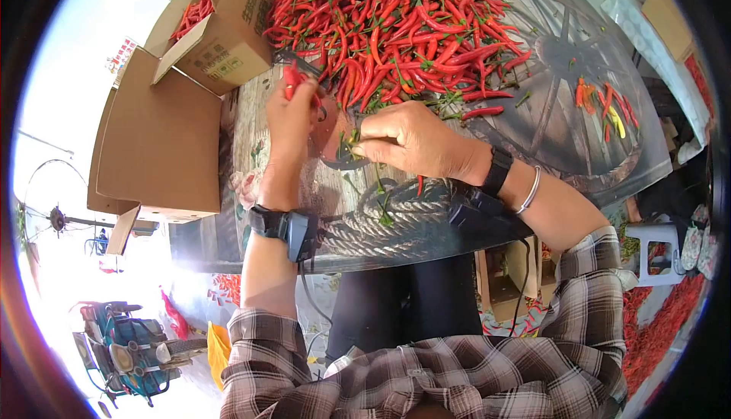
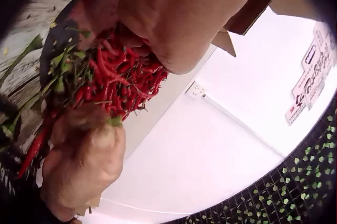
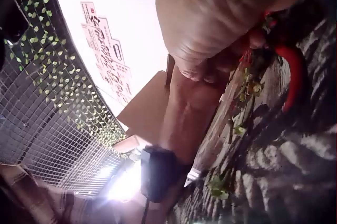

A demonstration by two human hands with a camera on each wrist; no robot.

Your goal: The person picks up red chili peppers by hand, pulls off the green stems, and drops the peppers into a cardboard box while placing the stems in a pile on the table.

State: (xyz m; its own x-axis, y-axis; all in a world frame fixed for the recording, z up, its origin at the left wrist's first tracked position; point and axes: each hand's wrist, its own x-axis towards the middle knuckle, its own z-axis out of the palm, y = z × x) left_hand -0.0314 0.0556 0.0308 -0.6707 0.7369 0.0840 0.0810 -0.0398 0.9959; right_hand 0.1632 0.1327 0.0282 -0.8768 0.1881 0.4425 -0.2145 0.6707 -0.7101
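In the head view the left hand (image 1: 289, 126) grips red chilies (image 1: 292, 82) beside the cardboard box. The right hand (image 1: 419, 141) has its thumb and index finger pinched together around green stems (image 1: 352, 142), just right of the left hand. A large heap of red chilies (image 1: 411, 30) lies beyond both hands. In the left wrist view a green tip (image 2: 114, 121) shows at the fingers of the right hand (image 2: 87, 163), while the left hand (image 2: 174, 19) hides most of what it holds. Under the right hand (image 3: 226, 21) in the right wrist view lies a red chili (image 3: 296, 77).
Cardboard boxes (image 1: 164, 137) stand along the table's left side, one holding chilies. Loose green stems (image 1: 385, 217) lie on the rope-patterned tabletop (image 1: 365, 240) near the front edge. A small group of red, orange and yellow chilies (image 1: 609, 110) lies at the right.
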